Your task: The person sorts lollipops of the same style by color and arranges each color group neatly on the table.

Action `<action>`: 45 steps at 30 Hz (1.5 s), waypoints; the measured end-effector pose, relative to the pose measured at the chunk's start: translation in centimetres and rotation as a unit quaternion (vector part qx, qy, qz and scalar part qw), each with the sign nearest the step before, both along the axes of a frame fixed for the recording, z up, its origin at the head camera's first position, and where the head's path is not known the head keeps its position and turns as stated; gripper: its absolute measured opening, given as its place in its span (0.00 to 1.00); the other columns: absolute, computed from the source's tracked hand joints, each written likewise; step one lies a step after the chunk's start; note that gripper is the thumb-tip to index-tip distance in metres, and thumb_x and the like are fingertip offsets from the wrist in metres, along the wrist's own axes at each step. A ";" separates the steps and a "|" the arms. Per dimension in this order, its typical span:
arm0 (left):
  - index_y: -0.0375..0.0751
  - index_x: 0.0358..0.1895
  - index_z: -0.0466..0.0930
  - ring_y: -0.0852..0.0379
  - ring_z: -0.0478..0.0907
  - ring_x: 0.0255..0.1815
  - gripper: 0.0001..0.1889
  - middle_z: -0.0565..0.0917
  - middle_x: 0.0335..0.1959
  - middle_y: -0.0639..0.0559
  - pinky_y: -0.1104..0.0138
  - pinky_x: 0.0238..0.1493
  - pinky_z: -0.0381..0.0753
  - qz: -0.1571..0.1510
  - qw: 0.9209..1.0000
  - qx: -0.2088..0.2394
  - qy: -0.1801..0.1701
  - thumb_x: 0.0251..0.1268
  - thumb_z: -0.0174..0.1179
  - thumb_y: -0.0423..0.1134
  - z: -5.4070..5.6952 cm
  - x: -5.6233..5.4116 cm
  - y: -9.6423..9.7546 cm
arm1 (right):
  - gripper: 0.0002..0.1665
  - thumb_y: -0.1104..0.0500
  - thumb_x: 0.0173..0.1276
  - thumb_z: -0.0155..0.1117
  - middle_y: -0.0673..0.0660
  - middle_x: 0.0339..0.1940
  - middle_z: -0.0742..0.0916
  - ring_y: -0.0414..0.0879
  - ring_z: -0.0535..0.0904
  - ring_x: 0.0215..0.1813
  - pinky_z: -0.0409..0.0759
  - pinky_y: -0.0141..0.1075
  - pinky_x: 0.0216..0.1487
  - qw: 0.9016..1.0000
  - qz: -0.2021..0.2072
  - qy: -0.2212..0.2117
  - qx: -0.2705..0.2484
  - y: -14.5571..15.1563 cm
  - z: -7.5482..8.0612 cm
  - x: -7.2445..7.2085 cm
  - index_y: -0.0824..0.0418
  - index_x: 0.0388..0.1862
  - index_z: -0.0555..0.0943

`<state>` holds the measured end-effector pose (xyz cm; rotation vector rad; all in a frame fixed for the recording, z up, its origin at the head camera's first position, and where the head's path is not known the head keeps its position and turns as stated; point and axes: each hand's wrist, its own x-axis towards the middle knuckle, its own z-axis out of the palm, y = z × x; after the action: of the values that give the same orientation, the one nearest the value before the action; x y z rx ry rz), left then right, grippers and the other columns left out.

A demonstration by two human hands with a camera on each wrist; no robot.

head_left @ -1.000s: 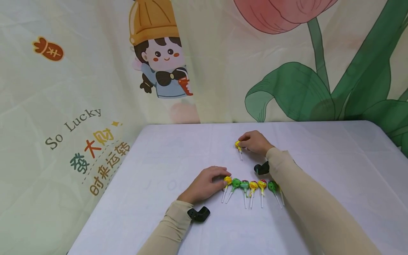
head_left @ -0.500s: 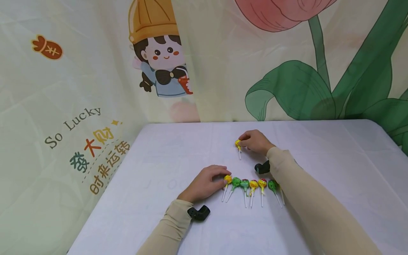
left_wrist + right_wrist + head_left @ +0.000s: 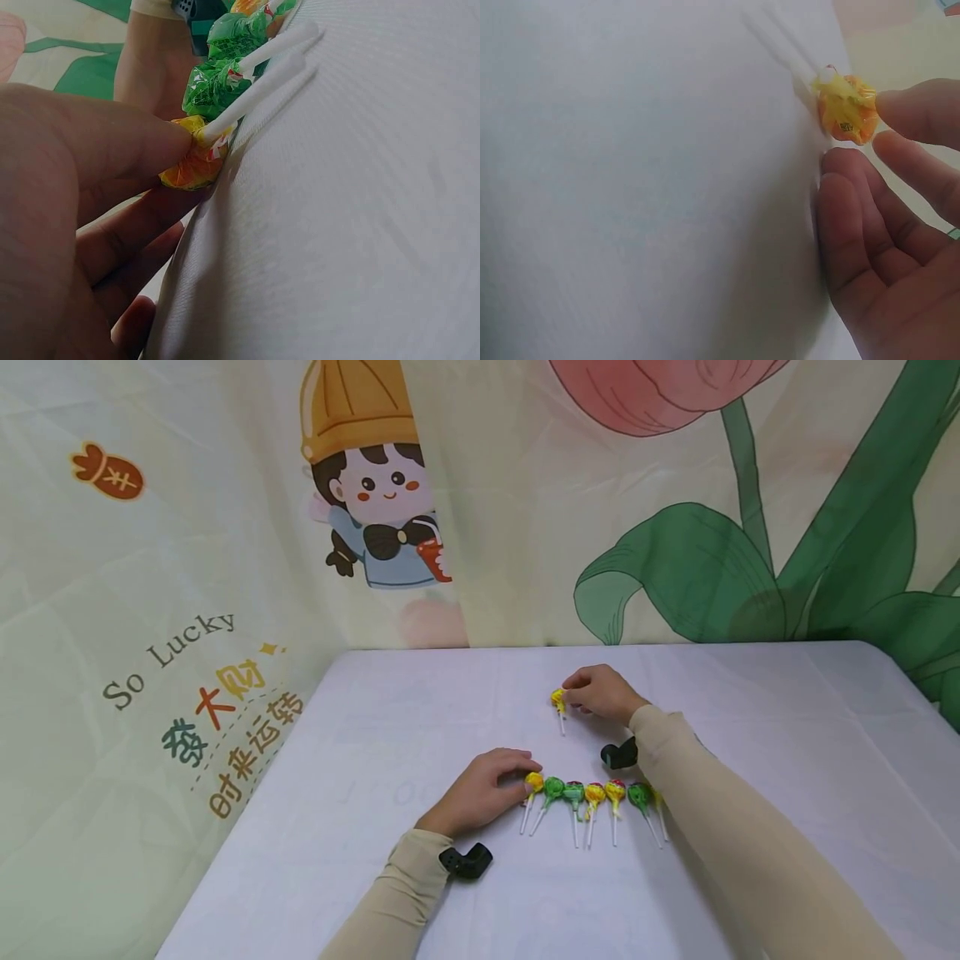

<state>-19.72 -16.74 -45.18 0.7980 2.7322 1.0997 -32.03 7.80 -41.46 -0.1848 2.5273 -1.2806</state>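
Wrapped lollipops with white sticks lie in a row on the white-covered table. At the row's left end my left hand [image 3: 483, 789] pinches a yellow lollipop [image 3: 196, 161] between thumb and forefinger, its stick pointing toward me. Farther back, apart from the row, my right hand [image 3: 603, 693] holds another yellow lollipop [image 3: 847, 111] by its wrapped head, low at the cloth. The thumb and forefinger lie at the side of that head, while the other fingers rest along the cloth. Beside the left hand's lollipop is a green lollipop [image 3: 553, 789].
Further along the row are a second green lollipop [image 3: 574, 793], yellow-and-red ones [image 3: 615, 790] and a dark green one [image 3: 640, 796]. My right forearm partly covers a yellow lollipop [image 3: 660, 802] at the right end. A printed curtain [image 3: 510, 527] hangs behind the table [image 3: 420, 710].
Both hands stay in place on their lollipops. Only a slight shift of the head view shows; the row is unchanged.
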 end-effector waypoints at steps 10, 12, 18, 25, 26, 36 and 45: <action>0.55 0.56 0.84 0.59 0.68 0.69 0.14 0.79 0.64 0.57 0.56 0.70 0.65 0.002 1.000 0.004 -0.005 0.69 0.63 0.43 -0.1 -0.1 -0.2 | 0.19 0.53 0.73 0.63 0.57 0.54 0.83 0.52 0.79 0.49 0.81 0.40 0.52 1.000 -0.004 -0.007 -0.015 1.1 -0.1 0.0 0.58 0.59 0.81; 0.55 0.57 0.84 0.59 0.68 0.69 0.14 0.79 0.64 0.57 0.56 0.70 0.64 0.002 1.000 0.003 -0.005 0.69 0.63 0.44 -0.1 -0.1 -0.2 | 0.20 0.54 0.73 0.63 0.58 0.55 0.83 0.53 0.79 0.49 0.81 0.40 0.52 1.000 -0.001 -0.006 -0.016 1.4 0.0 0.1 0.59 0.60 0.80; 0.55 0.57 0.84 0.59 0.68 0.69 0.14 0.78 0.64 0.58 0.56 0.71 0.64 0.005 1.000 -0.002 -0.009 0.70 0.62 0.44 -0.1 -0.1 0.0 | 0.23 0.54 0.74 0.62 0.59 0.56 0.82 0.55 0.79 0.51 0.81 0.43 0.54 0.999 0.007 -0.001 -0.034 2.8 1.2 0.4 0.62 0.63 0.78; 0.55 0.57 0.84 0.59 0.68 0.70 0.14 0.78 0.64 0.58 0.56 0.71 0.63 0.010 1.000 -0.003 -0.011 0.70 0.62 0.44 -0.3 -0.2 0.0 | 0.26 0.53 0.75 0.62 0.61 0.58 0.82 0.58 0.79 0.57 0.79 0.48 0.58 0.998 0.027 0.016 -0.055 4.5 2.6 1.0 0.65 0.65 0.76; 0.56 0.57 0.84 0.59 0.67 0.70 0.15 0.78 0.65 0.59 0.56 0.71 0.63 0.010 1.000 -0.005 -0.011 0.70 0.62 0.44 -0.3 -0.2 0.0 | 0.26 0.53 0.75 0.62 0.61 0.58 0.83 0.58 0.79 0.57 0.79 0.48 0.58 0.998 0.029 0.018 -0.057 4.7 2.7 1.1 0.65 0.65 0.76; 0.53 0.57 0.84 0.58 0.68 0.70 0.15 0.78 0.65 0.56 0.56 0.71 0.63 0.003 1.000 0.001 -0.006 0.69 0.63 0.42 -0.3 0.0 0.1 | 0.25 0.49 0.76 0.60 0.65 0.61 0.82 0.59 0.79 0.60 0.76 0.51 0.61 0.996 0.026 0.038 -0.079 7.6 3.5 2.6 0.61 0.65 0.76; 0.52 0.57 0.84 0.57 0.68 0.69 0.15 0.79 0.64 0.56 0.56 0.71 0.64 0.000 1.000 -0.003 0.002 0.70 0.63 0.43 0.0 0.0 0.0 | 0.25 0.51 0.76 0.61 0.64 0.61 0.81 0.61 0.78 0.60 0.77 0.49 0.61 0.990 0.003 0.037 -0.134 9.0 3.2 4.5 0.65 0.64 0.76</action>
<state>-19.71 -16.78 -45.21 0.8005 2.7363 1.0901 -27.54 16.82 -38.29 -0.3049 2.4021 -1.6373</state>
